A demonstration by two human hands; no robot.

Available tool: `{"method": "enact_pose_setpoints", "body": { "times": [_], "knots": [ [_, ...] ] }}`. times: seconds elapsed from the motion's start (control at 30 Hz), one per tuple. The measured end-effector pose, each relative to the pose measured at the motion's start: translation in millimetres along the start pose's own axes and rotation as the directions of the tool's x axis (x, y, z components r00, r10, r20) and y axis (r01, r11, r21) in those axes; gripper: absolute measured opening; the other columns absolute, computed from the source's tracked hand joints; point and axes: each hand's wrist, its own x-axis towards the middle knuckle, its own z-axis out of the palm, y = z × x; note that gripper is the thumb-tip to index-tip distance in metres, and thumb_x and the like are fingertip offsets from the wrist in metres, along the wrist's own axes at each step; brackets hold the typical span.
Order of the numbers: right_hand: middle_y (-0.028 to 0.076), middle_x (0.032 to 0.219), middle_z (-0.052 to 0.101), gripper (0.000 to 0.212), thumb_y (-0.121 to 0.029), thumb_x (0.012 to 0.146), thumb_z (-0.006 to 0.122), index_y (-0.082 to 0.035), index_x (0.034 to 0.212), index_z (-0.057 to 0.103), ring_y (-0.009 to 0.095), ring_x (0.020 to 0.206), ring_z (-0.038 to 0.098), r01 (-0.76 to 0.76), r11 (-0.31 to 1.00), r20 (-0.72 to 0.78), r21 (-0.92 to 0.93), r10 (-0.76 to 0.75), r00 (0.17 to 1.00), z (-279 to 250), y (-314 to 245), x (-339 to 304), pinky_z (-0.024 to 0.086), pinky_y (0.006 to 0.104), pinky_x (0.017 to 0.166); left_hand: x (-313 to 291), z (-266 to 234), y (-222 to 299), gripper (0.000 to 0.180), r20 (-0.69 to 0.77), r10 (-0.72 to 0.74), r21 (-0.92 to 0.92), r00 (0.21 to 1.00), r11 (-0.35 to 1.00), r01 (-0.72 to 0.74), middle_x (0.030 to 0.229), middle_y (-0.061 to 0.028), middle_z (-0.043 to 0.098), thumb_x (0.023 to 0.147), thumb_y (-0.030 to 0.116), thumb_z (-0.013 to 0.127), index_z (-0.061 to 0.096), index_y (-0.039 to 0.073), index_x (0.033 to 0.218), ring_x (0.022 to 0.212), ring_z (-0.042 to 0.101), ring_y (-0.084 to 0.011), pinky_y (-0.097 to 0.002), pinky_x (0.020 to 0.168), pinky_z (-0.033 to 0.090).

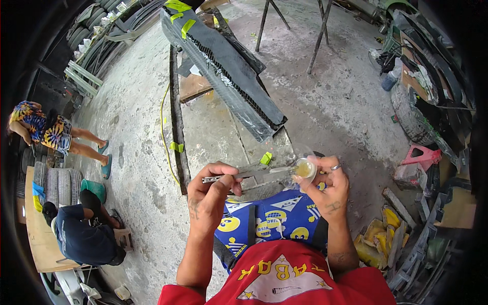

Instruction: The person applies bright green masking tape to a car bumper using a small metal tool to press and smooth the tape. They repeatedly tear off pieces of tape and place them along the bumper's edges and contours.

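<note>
My left hand (211, 195) grips a flat metal putty knife (244, 174) by its handle, the blade pointing right. Its tip reaches into a small clear plastic cup (305, 168) with yellowish liquid, which my right hand (330, 185) holds by the rim, a ring on one finger. Both hands hover above my lap, over blue patterned shorts and a red shirt. Just beyond them lies a long dark car body panel (223, 71) with yellow tape pieces, propped up off the concrete floor.
A person in a dark shirt (81, 234) crouches at the lower left by stacked tyres; another person (46, 129) stands at the far left. A yellow cable (163, 132) runs on the floor. Scrap parts and a pink object (422, 155) pile up on the right.
</note>
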Motion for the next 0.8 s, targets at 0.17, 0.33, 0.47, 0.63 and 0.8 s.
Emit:
{"method": "enact_pose_setpoints", "body": {
  "times": [0.17,0.33,0.47,0.63,0.8],
  "knots": [
    [0.007,0.092,0.07,0.042,0.0,0.081,0.082,-0.002,0.114,0.056,0.008,0.075,0.064,-0.122,0.982,-0.024,0.143,0.127,0.992,3,-6,4,0.052,0.0216,0.06,4,-5,6,0.02,-0.018,0.052,-0.041,0.998,0.998,-0.053,0.094,-0.0148,0.065,0.095,0.003,0.055,0.063,-0.008,0.109,0.079,0.061,-0.0173,-0.0303,0.078,0.049],
    [0.008,0.094,0.071,0.04,0.001,0.082,0.08,-0.001,0.112,0.055,0.008,0.077,0.064,-0.192,0.957,-0.012,0.217,0.2,0.98,2,-11,12,0.052,0.0213,0.061,9,-7,12,0.02,-0.032,0.044,-0.066,0.999,0.997,-0.046,0.095,-0.0151,0.066,0.096,0.003,0.055,0.061,-0.009,0.111,0.079,0.061,-0.0174,-0.0296,0.078,0.049],
    [0.008,0.092,0.07,0.039,0.0,0.082,0.08,-0.002,0.111,0.054,0.007,0.075,0.062,-0.257,0.931,0.006,0.258,0.264,0.964,2,-12,17,0.051,0.0209,0.059,14,-7,12,0.02,-0.038,0.079,-0.064,0.996,0.995,-0.081,0.096,-0.0151,0.066,0.097,0.004,0.056,0.062,-0.008,0.112,0.08,0.061,-0.0178,-0.0296,0.078,0.049],
    [0.008,0.089,0.069,0.038,0.0,0.082,0.081,-0.003,0.109,0.053,0.007,0.072,0.061,-0.266,0.899,0.008,0.349,0.281,0.96,-2,-7,18,0.049,0.0206,0.054,22,-4,17,0.021,-0.071,0.135,-0.057,0.988,0.989,-0.139,0.096,-0.0152,0.065,0.097,0.004,0.056,0.062,-0.009,0.113,0.081,0.061,-0.018,-0.0294,0.077,0.049],
    [0.009,0.091,0.069,0.038,-0.001,0.082,0.081,-0.003,0.108,0.053,0.007,0.071,0.061,-0.271,0.881,0.009,0.387,0.29,0.957,-7,-5,14,0.049,0.0207,0.051,34,-6,21,0.02,-0.081,0.227,0.045,0.971,0.974,-0.224,0.09,-0.0134,0.064,0.098,0.003,0.057,0.062,-0.009,0.112,0.081,0.061,-0.017,-0.0294,0.079,0.049]
  ]
}}
